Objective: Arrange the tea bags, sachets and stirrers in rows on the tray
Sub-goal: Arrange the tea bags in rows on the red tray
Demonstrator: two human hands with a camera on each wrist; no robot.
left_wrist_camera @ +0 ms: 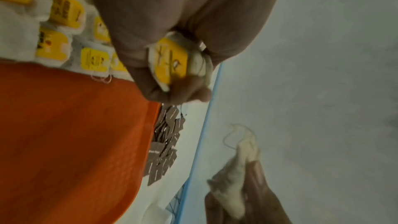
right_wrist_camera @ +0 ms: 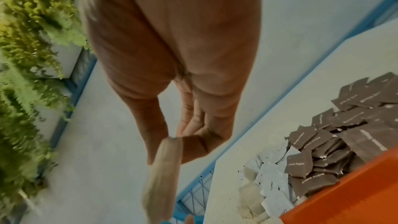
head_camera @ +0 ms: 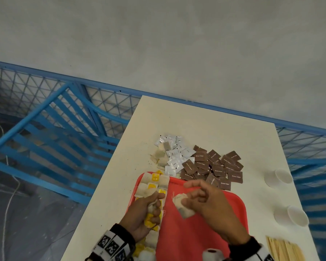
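A red tray [head_camera: 199, 232] lies on the white table. Tea bags with yellow tags [head_camera: 152, 183] stand in rows along its left side. My left hand [head_camera: 151, 208] hovers over that row, fingers curled round a bunch of tea bags [left_wrist_camera: 172, 60] with yellow tags. My right hand [head_camera: 192, 198] is above the middle of the tray and pinches one beige tea bag [head_camera: 183, 206] between thumb and fingers; the bag hangs down [right_wrist_camera: 161, 173]. Behind the tray lie piles of white sachets [head_camera: 174, 155] and brown sachets [head_camera: 215, 166]. Wooden stirrers [head_camera: 284, 250] lie at the front right.
Two white paper cups [head_camera: 279, 178] [head_camera: 292, 215] lie on their sides near the table's right edge. Loose tea bags [head_camera: 161, 155] sit beside the white sachets. A blue metal frame [head_camera: 51, 129] stands left of the table. A grey wall is behind.
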